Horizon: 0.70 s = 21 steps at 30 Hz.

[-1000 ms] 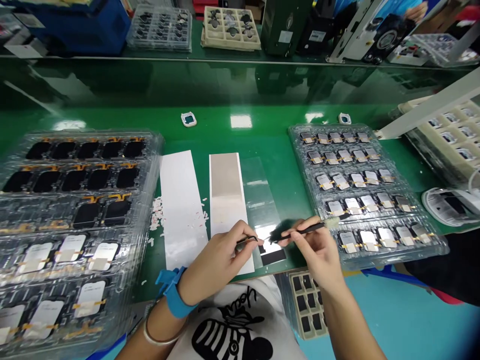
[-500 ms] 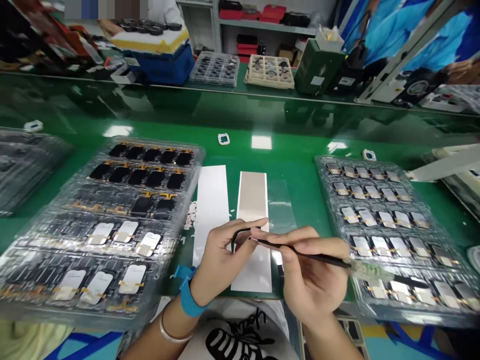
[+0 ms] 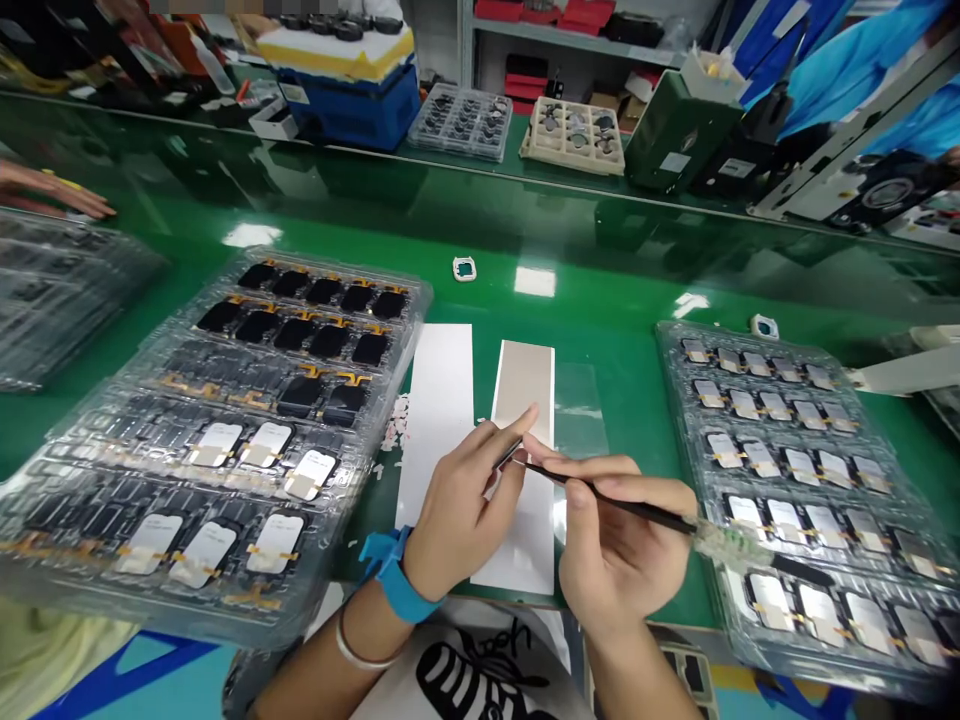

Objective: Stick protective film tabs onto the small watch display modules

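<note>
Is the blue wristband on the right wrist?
No, the blue wristband is on the left wrist; the right wrist is bare.

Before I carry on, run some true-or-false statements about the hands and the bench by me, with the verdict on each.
1. The right hand holds a slim dark tool. True.
2. The left hand is empty. False: it holds a small dark-edged piece between its fingers.
3. The strip with the beige face lies between the white sheet and the clear sheet. True.
4. The blue band is on the right wrist. False: the blue band is on the left wrist.
5. The left tray holds both black-faced and white-faced parts. True.
</note>
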Each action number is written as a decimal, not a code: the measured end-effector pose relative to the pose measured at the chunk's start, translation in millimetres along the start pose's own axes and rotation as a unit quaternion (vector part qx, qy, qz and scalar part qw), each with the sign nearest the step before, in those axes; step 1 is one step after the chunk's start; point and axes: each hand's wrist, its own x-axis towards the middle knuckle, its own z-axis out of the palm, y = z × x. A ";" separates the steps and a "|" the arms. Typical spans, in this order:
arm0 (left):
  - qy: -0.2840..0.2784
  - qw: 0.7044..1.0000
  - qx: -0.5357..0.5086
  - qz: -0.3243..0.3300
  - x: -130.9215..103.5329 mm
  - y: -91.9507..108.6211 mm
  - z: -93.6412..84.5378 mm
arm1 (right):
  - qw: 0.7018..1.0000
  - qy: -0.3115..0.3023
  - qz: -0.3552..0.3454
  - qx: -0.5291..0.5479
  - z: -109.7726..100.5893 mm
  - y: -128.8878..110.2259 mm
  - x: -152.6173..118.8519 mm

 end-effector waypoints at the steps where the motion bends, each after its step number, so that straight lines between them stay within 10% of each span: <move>1: -0.005 1.000 0.001 -0.001 -0.1 0.0 -0.4 | 1.000 0.004 0.003 -0.002 -0.4 1.0 0.2; 21: -0.018 1.000 -0.016 0.008 -2.0 -4.6 -2.2 | 0.999 -0.020 -0.027 0.019 -3.7 14.0 1.7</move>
